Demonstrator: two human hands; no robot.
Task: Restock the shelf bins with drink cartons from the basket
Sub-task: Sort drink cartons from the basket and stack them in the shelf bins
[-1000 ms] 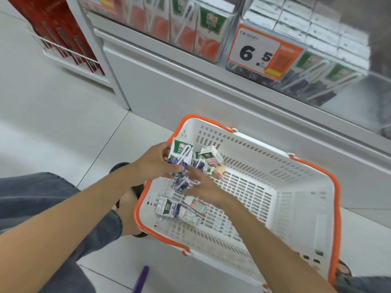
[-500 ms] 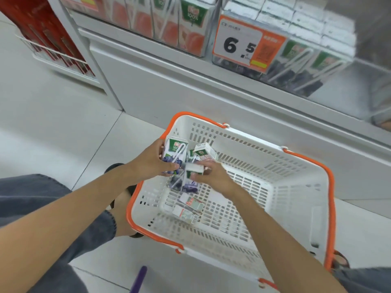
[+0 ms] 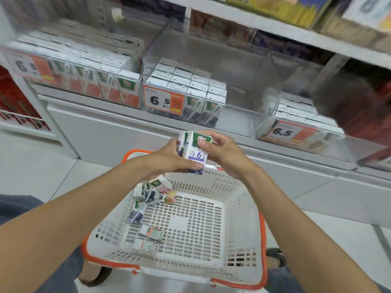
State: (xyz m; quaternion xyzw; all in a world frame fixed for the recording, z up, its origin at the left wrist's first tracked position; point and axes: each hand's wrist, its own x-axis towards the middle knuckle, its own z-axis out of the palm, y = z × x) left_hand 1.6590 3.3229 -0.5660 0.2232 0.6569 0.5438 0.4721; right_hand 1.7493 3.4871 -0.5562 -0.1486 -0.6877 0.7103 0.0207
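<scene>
Both hands hold a small stack of blueberry drink cartons [image 3: 193, 152] above the far rim of the white basket [image 3: 243, 210] with orange trim. My left hand [image 3: 169, 157] grips the cartons from the left and below. My right hand [image 3: 222, 153] grips them from the right, thumb on the top front. Several more cartons [image 3: 152, 193] lie loose in the basket's far left corner, and others [image 3: 151, 233] lie nearer on its floor. Straight ahead is the clear shelf bin [image 3: 243, 115] with blueberry cartons [image 3: 196, 96] filling its left part.
Another clear bin of orange-labelled cartons [image 3: 95, 81] stands to the left, and a bin with a 6.5 price tag [image 3: 296, 127] to the right. Price tags front each bin. A dark blurred shape [image 3: 349, 98] sits at the right. My knees flank the basket on the tiled floor.
Both hands have lifted out of the basket with the cartons and now hold them up in front of the shelf. The view has tilted up toward the bins.
</scene>
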